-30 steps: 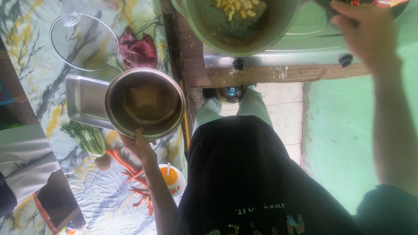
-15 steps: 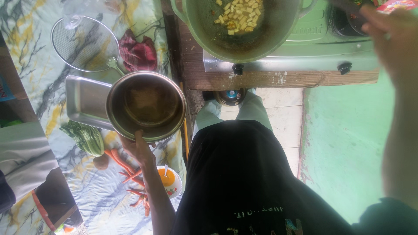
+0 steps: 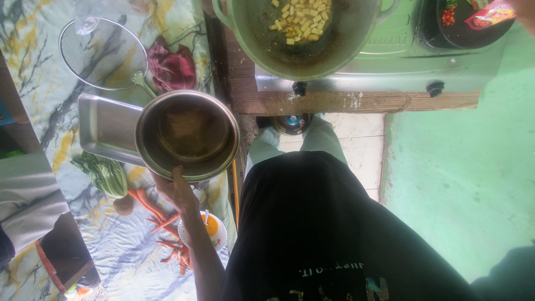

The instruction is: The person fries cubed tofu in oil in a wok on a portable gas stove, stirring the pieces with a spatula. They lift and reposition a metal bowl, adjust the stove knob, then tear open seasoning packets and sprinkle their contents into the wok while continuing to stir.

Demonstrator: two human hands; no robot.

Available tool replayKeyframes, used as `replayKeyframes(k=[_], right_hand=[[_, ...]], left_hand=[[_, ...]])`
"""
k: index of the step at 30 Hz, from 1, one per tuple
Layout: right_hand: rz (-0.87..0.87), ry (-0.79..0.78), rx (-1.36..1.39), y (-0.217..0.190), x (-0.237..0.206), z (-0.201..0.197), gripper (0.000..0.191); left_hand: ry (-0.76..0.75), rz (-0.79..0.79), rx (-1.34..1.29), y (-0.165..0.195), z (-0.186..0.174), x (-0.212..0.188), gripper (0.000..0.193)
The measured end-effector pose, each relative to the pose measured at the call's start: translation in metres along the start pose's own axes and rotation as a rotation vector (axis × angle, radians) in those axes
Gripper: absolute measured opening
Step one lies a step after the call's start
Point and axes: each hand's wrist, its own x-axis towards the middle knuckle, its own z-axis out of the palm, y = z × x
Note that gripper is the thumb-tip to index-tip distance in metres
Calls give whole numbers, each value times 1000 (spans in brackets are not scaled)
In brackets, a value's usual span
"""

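Note:
My left hand (image 3: 179,192) grips the near rim of a round steel pot (image 3: 187,135) with brownish liquid in it, held above the patterned tablecloth (image 3: 33,61). Only a sliver of my right hand (image 3: 526,6) shows at the top right corner, where it pinches a red packet (image 3: 490,14) over a dark pan (image 3: 473,28) with red bits in it. A green wok (image 3: 304,39) with yellow cubes sits on the steel stove (image 3: 390,67) between the two hands.
A steel tray (image 3: 103,127) lies partly under the pot, with a wire strainer (image 3: 103,53) and a red cloth (image 3: 171,69) behind it. Leafy greens (image 3: 103,174), carrots (image 3: 147,205) and a small bowl (image 3: 214,229) lie near my left wrist. Green floor is at the right.
My right hand has moved from beside the wok up to the top right corner with the red packet. The left hand and steel pot have stayed in place.

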Motion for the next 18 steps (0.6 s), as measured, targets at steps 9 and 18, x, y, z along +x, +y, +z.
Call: replayKeyframes(k=[9,18], right_hand=[[-76,46,-21,-1,-8,15,30],[29,144,-132,-69,-53,10,36]], left_hand=[[-96,603,425,31,13,8,90],[-156,329,420,72,57,28,81]])
